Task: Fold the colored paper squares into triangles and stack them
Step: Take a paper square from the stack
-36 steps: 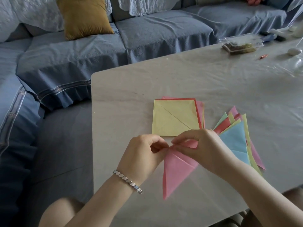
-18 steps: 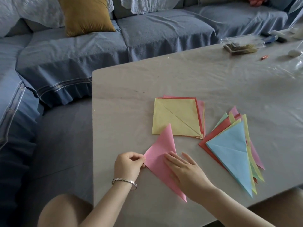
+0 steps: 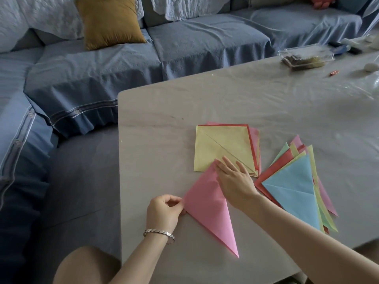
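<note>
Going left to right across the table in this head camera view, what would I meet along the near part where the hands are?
Left hand pinching a corner → pink triangle → right hand pressing it flat → fanned stack of folded triangles, blue on top.

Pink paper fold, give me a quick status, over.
Left hand pinches pink triangle corner. Right hand flat on its fold edge. Triangle stack to the right, squares behind. Nothing blocking.
</note>
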`<control>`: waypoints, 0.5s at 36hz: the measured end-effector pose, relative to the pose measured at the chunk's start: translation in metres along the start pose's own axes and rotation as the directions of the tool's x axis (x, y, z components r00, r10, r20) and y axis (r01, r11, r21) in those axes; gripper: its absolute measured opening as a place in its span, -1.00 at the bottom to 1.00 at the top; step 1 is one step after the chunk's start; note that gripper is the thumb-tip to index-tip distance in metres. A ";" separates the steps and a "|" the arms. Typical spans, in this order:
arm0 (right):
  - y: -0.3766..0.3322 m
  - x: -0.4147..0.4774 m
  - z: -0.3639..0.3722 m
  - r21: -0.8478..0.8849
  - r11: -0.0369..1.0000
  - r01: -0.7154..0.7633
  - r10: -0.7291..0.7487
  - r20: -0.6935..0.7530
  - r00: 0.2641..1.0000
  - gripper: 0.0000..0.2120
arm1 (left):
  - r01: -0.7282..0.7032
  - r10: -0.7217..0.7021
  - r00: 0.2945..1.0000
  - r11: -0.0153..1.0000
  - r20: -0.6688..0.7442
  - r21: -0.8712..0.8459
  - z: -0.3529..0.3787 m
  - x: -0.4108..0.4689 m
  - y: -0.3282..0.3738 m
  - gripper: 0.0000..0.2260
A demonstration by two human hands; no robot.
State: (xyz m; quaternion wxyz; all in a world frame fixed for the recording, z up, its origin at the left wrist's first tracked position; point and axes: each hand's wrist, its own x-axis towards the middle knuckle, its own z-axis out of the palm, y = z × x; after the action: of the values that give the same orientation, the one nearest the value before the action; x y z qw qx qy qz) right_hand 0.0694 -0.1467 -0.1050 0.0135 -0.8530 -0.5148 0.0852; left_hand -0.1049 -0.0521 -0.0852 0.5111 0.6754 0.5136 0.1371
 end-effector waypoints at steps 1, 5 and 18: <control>0.001 0.005 -0.001 0.014 1.000 -0.012 0.012 -0.003 1.000 -0.55 | 0.001 -0.001 1.000 1.000 -0.001 -0.001 0.000 0.000 0.000 -0.80; 0.006 0.020 -0.006 0.050 0.999 -0.019 0.019 0.016 1.000 -0.56 | 0.009 -0.009 1.000 1.000 -0.004 0.002 0.000 0.000 0.000 -0.80; 0.032 0.006 -0.016 0.106 0.990 0.088 -0.107 0.194 0.975 -0.14 | 0.025 -0.025 1.000 0.999 -0.001 -0.020 0.001 0.001 -0.001 -0.85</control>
State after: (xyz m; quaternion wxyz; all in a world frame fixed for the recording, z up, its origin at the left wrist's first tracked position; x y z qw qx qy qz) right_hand 0.1024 -0.1550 -0.0940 0.0074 -0.8122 -0.5501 0.1942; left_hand -0.1043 -0.0524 -0.0869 0.5191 0.6637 0.5209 0.1364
